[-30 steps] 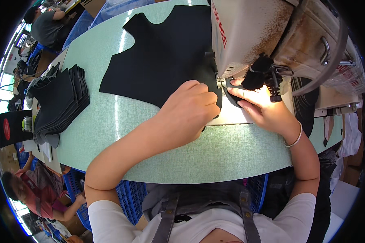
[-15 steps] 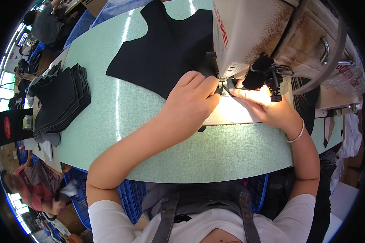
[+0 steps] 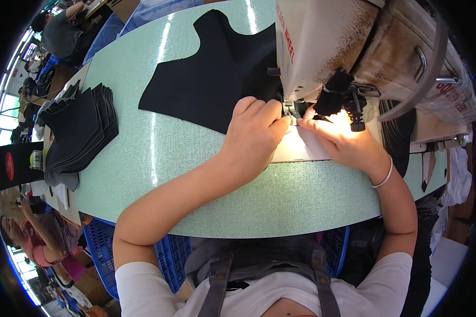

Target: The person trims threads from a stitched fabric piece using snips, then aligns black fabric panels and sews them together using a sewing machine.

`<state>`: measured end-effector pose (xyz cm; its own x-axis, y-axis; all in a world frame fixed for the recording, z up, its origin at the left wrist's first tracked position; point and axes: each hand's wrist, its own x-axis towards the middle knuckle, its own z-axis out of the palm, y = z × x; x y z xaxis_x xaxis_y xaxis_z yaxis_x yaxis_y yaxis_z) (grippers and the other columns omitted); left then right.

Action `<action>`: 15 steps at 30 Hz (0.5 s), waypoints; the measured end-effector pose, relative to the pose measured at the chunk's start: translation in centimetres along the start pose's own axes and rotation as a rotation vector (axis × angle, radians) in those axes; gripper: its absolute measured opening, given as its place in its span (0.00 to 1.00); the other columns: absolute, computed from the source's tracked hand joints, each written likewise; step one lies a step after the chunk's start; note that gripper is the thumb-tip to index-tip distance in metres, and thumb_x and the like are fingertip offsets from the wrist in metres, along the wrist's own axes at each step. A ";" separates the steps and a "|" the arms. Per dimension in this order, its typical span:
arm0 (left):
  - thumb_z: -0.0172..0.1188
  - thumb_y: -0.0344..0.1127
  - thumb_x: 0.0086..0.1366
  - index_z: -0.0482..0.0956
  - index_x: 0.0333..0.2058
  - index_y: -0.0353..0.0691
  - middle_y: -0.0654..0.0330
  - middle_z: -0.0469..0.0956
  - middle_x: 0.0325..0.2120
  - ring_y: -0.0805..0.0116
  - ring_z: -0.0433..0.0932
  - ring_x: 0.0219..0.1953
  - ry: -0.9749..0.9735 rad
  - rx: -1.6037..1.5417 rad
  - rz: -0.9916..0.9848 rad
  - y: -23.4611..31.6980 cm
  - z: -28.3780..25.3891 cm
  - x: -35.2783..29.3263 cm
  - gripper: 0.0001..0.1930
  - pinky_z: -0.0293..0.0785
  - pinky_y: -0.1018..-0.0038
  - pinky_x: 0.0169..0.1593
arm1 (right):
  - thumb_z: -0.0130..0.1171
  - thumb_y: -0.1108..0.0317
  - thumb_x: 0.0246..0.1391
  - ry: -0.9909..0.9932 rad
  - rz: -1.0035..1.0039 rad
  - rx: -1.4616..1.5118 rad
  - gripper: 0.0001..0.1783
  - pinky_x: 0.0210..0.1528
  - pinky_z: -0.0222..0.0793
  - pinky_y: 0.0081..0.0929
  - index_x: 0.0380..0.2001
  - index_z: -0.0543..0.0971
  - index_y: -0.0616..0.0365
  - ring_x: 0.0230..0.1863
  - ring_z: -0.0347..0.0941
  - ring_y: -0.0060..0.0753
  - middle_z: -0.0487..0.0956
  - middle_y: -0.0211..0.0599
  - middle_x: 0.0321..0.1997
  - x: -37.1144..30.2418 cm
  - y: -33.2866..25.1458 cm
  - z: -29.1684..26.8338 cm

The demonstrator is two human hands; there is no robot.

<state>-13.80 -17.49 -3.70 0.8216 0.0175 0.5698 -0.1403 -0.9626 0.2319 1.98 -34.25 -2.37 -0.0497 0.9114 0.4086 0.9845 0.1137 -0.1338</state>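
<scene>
A black fabric panel [image 3: 201,79] with curved cut-outs lies on the pale green table, its right end running under the sewing machine [image 3: 322,47]. My left hand [image 3: 254,134] is closed at the panel's near right edge, fingers curled, just left of the presser foot [image 3: 289,107]. My right hand [image 3: 349,142], with a bangle on its wrist, is right of the foot under the lamp's glow. Its fingertips pinch a small dark part of the fabric by the needle area. The needle and the fabric under my fingers are mostly hidden.
A stack of cut black pieces [image 3: 84,132] rests at the table's left. More dark pieces [image 3: 396,137] hang or lie right of the machine. Blue plastic baskets [image 3: 100,253] stand below the table edge. Another person [image 3: 42,243] sits at the lower left.
The black panel has slid toward me and slightly right at its far end. Both hands stay close to the presser foot, shifting only a little. The person at lower left has moved an arm.
</scene>
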 end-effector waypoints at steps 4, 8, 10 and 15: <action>0.65 0.25 0.47 0.83 0.34 0.39 0.63 0.70 0.25 0.64 0.71 0.30 0.010 0.004 -0.004 -0.1 0.3 0.1 0.12 0.65 0.67 0.43 | 0.59 0.75 0.46 0.044 -0.024 0.042 0.14 0.38 0.74 0.32 0.39 0.82 0.55 0.36 0.79 0.34 0.82 0.32 0.39 1.1 -0.8 -0.6; 0.63 0.24 0.46 0.83 0.33 0.39 0.63 0.73 0.27 0.64 0.73 0.33 0.014 0.026 0.022 0.0 0.1 0.0 0.12 0.68 0.62 0.51 | 0.59 0.75 0.47 -0.001 0.043 0.035 0.11 0.38 0.74 0.30 0.37 0.82 0.56 0.36 0.79 0.34 0.81 0.32 0.39 0.9 -1.5 -0.3; 0.63 0.24 0.46 0.83 0.33 0.39 0.62 0.74 0.28 0.64 0.74 0.35 0.004 0.044 0.041 0.0 -0.5 0.0 0.12 0.68 0.60 0.56 | 0.60 0.73 0.49 0.087 -0.004 0.010 0.10 0.38 0.73 0.31 0.36 0.82 0.56 0.36 0.78 0.35 0.80 0.32 0.39 0.7 -1.3 0.4; 0.57 0.27 0.50 0.78 0.25 0.39 0.63 0.69 0.26 0.66 0.72 0.39 0.030 0.136 0.137 -0.8 -3.2 1.5 0.03 0.56 0.51 0.68 | 0.65 0.67 0.46 0.041 -0.105 -0.375 0.10 0.42 0.70 0.39 0.35 0.83 0.51 0.37 0.76 0.37 0.79 0.32 0.35 -1.2 2.0 -1.3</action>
<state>-14.23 -15.82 -0.49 0.7828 -0.1101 0.6125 -0.1721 -0.9841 0.0431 4.28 -35.64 -1.97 -0.1546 0.8848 0.4395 0.9679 0.0464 0.2471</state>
